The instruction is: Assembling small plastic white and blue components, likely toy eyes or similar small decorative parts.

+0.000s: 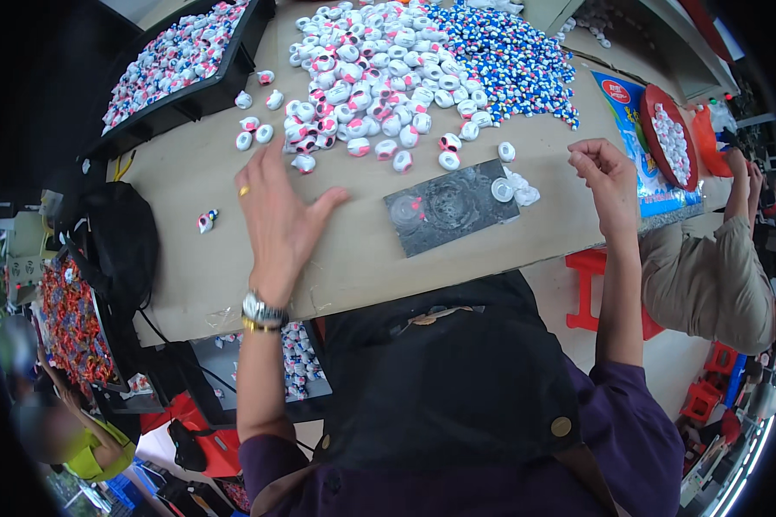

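Observation:
My left hand [276, 211] is over the table, thumb and fingers spread, with a ring, a watch and a bracelet on it. Its fingertips reach the near edge of a pile of small white and pink rounded parts [388, 65]; whether they touch one is hidden. To the right, my right hand [608, 181] is raised with thumb and fingers curled together; what they hold, if anything, cannot be made out. Between my hands lies a dark rectangular slab [422, 231] with pink spots, a small clear round dish [503, 189] and crumpled white tissue [524, 188] at its right end.
A heap of small blue, white and yellow parts [509, 65] adjoins the white pile. One small coloured piece [207, 221] lies alone at left. A black tray [233, 86] of parts stands far left, a red round tray [651, 121] far right. Other people sit on both sides.

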`<state>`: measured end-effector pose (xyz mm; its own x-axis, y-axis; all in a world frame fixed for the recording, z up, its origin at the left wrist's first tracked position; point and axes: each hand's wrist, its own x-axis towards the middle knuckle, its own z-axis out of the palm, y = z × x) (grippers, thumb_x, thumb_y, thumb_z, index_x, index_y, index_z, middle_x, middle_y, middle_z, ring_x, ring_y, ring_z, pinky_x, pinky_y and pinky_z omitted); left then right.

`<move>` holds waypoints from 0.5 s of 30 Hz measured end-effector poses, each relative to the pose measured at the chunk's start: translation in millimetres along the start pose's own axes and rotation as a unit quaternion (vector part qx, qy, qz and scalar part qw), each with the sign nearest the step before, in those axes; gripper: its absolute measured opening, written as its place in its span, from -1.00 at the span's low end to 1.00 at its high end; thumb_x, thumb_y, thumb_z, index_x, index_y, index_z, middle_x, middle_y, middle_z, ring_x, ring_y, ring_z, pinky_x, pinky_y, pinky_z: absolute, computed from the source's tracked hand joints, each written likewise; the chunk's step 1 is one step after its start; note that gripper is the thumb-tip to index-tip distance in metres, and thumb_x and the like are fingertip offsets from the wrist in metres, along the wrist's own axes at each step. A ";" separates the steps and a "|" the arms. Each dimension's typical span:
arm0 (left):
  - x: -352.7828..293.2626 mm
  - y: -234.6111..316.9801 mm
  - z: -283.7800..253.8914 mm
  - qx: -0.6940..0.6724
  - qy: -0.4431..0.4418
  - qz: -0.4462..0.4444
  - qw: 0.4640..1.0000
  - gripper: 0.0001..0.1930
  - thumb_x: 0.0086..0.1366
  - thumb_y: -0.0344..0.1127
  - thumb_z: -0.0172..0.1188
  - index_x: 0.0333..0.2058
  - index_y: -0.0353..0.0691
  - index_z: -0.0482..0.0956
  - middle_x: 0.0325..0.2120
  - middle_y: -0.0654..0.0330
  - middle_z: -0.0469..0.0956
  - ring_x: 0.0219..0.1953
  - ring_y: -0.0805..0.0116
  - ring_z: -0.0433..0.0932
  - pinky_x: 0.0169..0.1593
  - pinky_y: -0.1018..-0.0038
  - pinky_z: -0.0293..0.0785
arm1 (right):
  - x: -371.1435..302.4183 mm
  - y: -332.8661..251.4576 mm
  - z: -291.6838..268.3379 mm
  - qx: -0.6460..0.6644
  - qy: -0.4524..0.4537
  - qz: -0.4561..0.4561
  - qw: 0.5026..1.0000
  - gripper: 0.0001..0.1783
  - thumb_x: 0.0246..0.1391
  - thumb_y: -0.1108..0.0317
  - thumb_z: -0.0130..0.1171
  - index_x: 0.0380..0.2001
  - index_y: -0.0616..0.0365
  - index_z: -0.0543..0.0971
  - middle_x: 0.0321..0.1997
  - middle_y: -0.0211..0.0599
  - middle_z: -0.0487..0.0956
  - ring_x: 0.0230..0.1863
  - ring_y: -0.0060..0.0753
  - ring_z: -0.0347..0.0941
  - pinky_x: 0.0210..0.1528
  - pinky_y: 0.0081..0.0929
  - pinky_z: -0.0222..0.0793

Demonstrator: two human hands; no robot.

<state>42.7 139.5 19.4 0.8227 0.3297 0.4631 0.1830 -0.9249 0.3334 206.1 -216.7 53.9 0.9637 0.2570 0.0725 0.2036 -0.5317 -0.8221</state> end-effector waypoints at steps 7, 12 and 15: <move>38.4 -19.8 36.2 0.010 -0.017 0.070 0.997 -0.05 -0.20 0.09 0.49 0.09 -0.41 0.31 -0.06 -0.13 0.43 0.02 -0.10 0.36 0.10 0.16 0.26 | 8.3 30.4 7.5 0.018 0.001 -0.017 1.000 -0.89 0.05 0.48 0.19 -0.32 0.21 0.60 -0.40 -0.50 0.56 -0.39 -0.72 0.42 -0.33 -0.70 0.33; 28.4 -2.2 31.3 0.014 -0.021 0.062 0.998 -0.28 0.02 -0.02 0.41 0.02 -0.42 0.36 -0.15 -0.09 0.48 -0.06 -0.08 0.39 0.01 0.18 0.31 | 27.4 35.4 12.8 -0.007 0.015 -0.059 0.998 -0.85 -0.01 0.54 0.21 -0.30 0.28 0.59 -0.39 -0.43 0.58 -0.38 -0.68 0.44 -0.31 -0.65 0.37; 20.5 4.0 25.5 0.063 -0.065 0.010 0.996 -0.53 0.17 -0.17 0.30 -0.04 -0.31 0.41 -0.30 -0.05 0.53 -0.17 -0.02 0.40 -0.15 0.17 0.36 | 43.1 28.0 22.6 -0.059 0.041 -0.114 0.991 -0.84 -0.07 0.49 0.23 -0.34 0.23 0.61 -0.39 -0.22 0.60 -0.43 -0.34 0.52 -0.33 -0.45 0.43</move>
<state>74.0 137.7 9.3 0.8882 0.2918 0.3549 0.2259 -0.9500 0.2156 249.4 -202.3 21.2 0.9005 0.3174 0.2973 0.4310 -0.5598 -0.7078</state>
